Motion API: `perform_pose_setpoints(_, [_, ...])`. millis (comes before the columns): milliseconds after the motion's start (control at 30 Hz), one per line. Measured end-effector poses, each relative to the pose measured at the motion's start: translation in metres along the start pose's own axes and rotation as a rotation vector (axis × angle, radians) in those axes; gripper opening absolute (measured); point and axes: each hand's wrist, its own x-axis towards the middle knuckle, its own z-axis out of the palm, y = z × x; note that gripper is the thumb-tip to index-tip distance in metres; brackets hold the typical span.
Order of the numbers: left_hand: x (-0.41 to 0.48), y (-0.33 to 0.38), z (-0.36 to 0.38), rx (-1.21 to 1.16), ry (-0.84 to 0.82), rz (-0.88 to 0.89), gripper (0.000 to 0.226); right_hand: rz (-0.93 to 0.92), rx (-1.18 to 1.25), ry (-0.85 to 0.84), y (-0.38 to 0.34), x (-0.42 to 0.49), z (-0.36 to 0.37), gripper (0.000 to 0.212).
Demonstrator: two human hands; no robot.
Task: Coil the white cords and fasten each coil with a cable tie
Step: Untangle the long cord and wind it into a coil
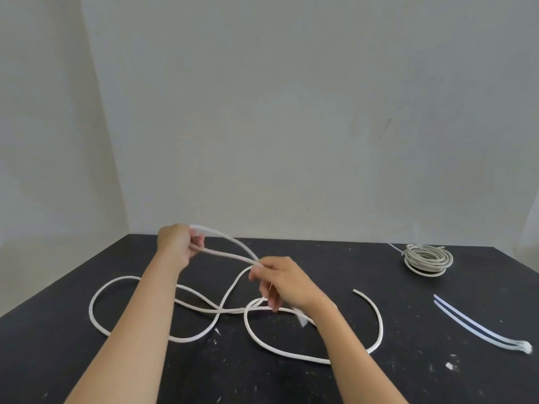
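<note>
A long white cord [96,293] sprawls in loose loops across the black table [408,374]. My left hand [176,244] is raised above the table and grips a bend of the cord, so two strands run out of it to the right. My right hand [281,279] pinches those strands where they meet, about a hand's width away. The cord's free end [357,292] lies to the right of my right forearm. A finished coil [428,259] of white cord, bound with a cable tie, sits at the back right. Two loose cable ties [478,328] lie side by side at the right.
A grey wall stands right behind the table's far edge. White specks and scuffs dot the table top near the front.
</note>
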Motion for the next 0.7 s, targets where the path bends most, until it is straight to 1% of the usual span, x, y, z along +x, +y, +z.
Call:
perform_pose_setpoints(33, [0.007,-0.01,-0.005,0.22,0.045,-0.02,0.019,-0.016,0.0,0.031,-0.003,0.001,-0.006,0.02])
perform_pose_setpoints(100, [0.011,-0.028,-0.01,0.825,0.156,-0.001,0.037,-0.03,-0.034,0.097,-0.008,0.004,-0.014,0.018])
perform_pose_setpoints(133, [0.006,-0.034,-0.009,1.044,0.164,0.126,0.041,-0.031,-0.042,0.126,-0.01,0.005,-0.018,0.019])
perform_pose_setpoints(167, [0.0,-0.035,-0.006,1.11,0.062,0.321,0.037,-0.029,-0.032,0.156,-0.01,0.007,-0.02,0.02])
perform_pose_setpoints(200, [-0.007,-0.037,-0.003,1.046,-0.131,0.47,0.032,-0.02,0.008,0.184,-0.01,0.008,-0.022,0.022])
perform_pose_setpoints(233, [-0.015,-0.04,0.0,0.929,-0.348,0.5,0.031,-0.012,0.069,0.216,-0.01,0.009,-0.025,0.023])
perform_pose_setpoints(267, [-0.027,-0.042,0.002,0.822,-0.537,0.419,0.037,-0.012,0.144,0.255,-0.009,0.009,-0.026,0.024])
perform_pose_setpoints(300, [-0.036,-0.044,0.005,0.747,-0.664,0.291,0.045,-0.019,0.225,0.303,-0.008,0.011,-0.028,0.024])
perform_pose_setpoints(333, [-0.042,-0.047,0.006,0.688,-0.747,0.192,0.049,-0.021,0.296,0.359,-0.006,0.012,-0.029,0.025])
perform_pose_setpoints(367, [-0.043,-0.05,0.005,0.647,-0.798,0.152,0.047,-0.021,0.349,0.421,-0.003,0.014,-0.03,0.026])
perform_pose_setpoints(433, [-0.042,-0.055,0.006,0.632,-0.826,0.175,0.032,-0.018,0.427,0.549,0.005,0.017,-0.033,0.025])
perform_pose_setpoints(500, [-0.039,-0.058,0.007,0.749,-0.784,0.204,0.023,-0.029,0.528,0.657,0.017,0.019,-0.035,0.026])
perform_pose_setpoints(567, [-0.035,-0.064,0.009,0.843,-0.728,0.206,0.028,-0.017,0.574,0.719,0.03,0.022,-0.035,0.026])
perform_pose_setpoints(633, [-0.032,-0.07,0.015,0.794,-0.657,0.194,0.031,0.045,0.466,0.712,0.042,0.024,-0.033,0.027])
perform_pose_setpoints(700, [-0.029,-0.077,0.021,0.645,-0.554,0.166,0.03,0.169,0.279,0.647,0.053,0.026,-0.03,0.022])
